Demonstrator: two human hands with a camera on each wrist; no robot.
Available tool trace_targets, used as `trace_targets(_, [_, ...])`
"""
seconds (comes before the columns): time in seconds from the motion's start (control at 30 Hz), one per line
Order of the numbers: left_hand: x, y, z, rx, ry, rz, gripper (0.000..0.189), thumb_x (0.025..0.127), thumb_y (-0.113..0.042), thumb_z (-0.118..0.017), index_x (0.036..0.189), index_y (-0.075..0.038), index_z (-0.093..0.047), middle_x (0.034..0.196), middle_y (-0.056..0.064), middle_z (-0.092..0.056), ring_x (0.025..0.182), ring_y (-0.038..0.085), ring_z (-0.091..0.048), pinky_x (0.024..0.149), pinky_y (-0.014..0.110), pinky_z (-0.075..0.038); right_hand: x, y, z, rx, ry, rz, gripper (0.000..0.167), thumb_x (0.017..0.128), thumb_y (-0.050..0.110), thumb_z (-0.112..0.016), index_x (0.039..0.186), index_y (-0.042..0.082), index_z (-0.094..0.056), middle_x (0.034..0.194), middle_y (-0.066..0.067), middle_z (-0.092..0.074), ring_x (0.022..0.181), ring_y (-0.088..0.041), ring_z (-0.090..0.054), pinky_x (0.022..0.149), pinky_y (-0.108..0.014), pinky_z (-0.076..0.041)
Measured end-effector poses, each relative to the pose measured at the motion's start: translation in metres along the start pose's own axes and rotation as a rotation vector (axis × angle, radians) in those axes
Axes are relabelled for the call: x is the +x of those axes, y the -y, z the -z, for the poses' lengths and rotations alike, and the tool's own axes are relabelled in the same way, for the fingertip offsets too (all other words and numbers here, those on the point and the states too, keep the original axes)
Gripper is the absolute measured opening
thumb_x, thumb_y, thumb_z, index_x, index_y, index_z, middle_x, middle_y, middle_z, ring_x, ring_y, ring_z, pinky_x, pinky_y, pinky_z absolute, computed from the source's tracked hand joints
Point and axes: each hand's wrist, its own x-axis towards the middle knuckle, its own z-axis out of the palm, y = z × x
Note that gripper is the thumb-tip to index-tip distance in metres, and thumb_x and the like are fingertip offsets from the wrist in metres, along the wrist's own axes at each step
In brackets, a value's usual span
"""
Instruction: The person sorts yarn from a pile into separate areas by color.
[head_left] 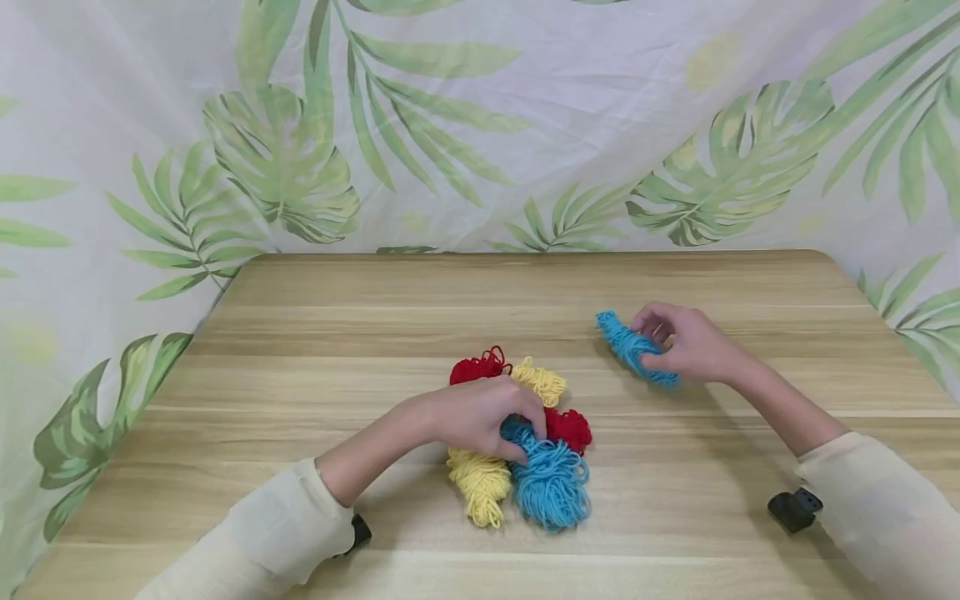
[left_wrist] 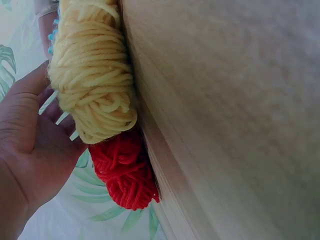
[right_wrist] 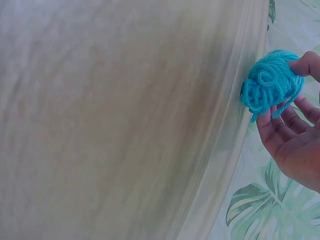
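Near the table's middle, several yarn skeins lie bunched together. My left hand reaches over them, thumb and index finger pinching the upper end of a blue yarn skein. Beside it lies a yellow yarn skein, which in the left wrist view hides part of the fingers. Another yellow skein and two red skeins, one at the back and one on the right, surround the hand. Farther right, my right hand holds a second blue skein between thumb and fingers, low over the wood.
The wood-grained table has rounded far corners. A pale cloth with green leaf print hangs behind it. Black wrist devices show at the left cuff and right cuff.
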Motion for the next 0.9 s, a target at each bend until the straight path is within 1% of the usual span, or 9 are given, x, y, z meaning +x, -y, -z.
trace_targets(0.1, [0.001,0.0,0.002,-0.027,0.0,-0.014,0.023,0.089,-0.014,-0.083,0.11,-0.007,-0.076,0.111,0.001,-0.074,0.103,0.009,-0.064,0.094,0.02,-0.051,0.0,-0.001,0.001,-0.004,-0.006,-0.001,0.03,0.084,0.001,-0.078,0.11,0.0,-0.064,0.101,-0.009,-0.067,0.092,-0.024,-0.062,0.078,-0.032,-0.053])
trace_targets(0.3, [0.001,0.0,0.004,-0.06,-0.007,-0.015,0.018,0.091,-0.01,-0.081,0.107,-0.006,-0.076,0.109,0.001,-0.074,0.101,0.009,-0.064,0.095,0.019,-0.051,0.0,-0.003,0.003,-0.013,-0.015,-0.009,0.03,0.084,0.002,-0.079,0.111,-0.001,-0.065,0.101,-0.01,-0.068,0.093,-0.024,-0.062,0.078,-0.029,-0.053])
trace_targets(0.67, [0.002,0.0,0.003,-0.115,-0.055,-0.014,0.01,0.09,-0.004,-0.078,0.1,-0.007,-0.074,0.097,-0.002,-0.071,0.089,0.008,-0.058,0.084,0.019,-0.052,-0.001,-0.008,0.005,-0.015,-0.031,-0.034,0.032,0.084,0.004,-0.08,0.111,-0.001,-0.064,0.103,-0.011,-0.067,0.094,-0.025,-0.061,0.078,-0.026,-0.051])
trace_targets(0.9, [0.001,0.0,0.004,-0.143,-0.086,-0.035,0.009,0.091,-0.002,-0.076,0.098,-0.007,-0.074,0.096,-0.003,-0.071,0.089,0.007,-0.058,0.085,0.019,-0.053,-0.001,-0.011,0.004,-0.012,-0.047,-0.048,0.031,0.083,0.003,-0.079,0.11,-0.001,-0.065,0.102,-0.011,-0.067,0.093,-0.025,-0.061,0.077,-0.024,-0.05])
